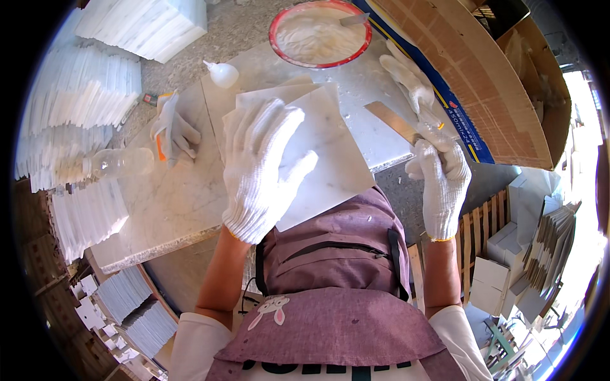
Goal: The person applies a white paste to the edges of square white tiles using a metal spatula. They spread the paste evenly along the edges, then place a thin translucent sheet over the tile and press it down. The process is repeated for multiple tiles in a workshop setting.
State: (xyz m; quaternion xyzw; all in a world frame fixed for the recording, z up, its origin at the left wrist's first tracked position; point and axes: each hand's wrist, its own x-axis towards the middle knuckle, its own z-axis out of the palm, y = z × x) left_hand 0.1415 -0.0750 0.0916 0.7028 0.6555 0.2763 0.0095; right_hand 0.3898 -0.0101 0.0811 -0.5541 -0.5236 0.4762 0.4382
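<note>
My left hand, in a white knitted glove, lies over the left part of a white square marble tile. Its fingers are stretched out with the thumb apart. Beneath this tile the edges of at least one more tile show at the back. The tile's near corner reaches over my purple apron. To the right, my right hand, gloved the same way, is closed around a putty knife. The flat metal blade points to the upper left, apart from the tile; the handle is mostly hidden in the fist.
A red-rimmed bowl of white paste stands at the back. Spare gloves lie left and right, near a small white squeeze bottle. Stacked tiles line the left side; a cardboard box borders the right.
</note>
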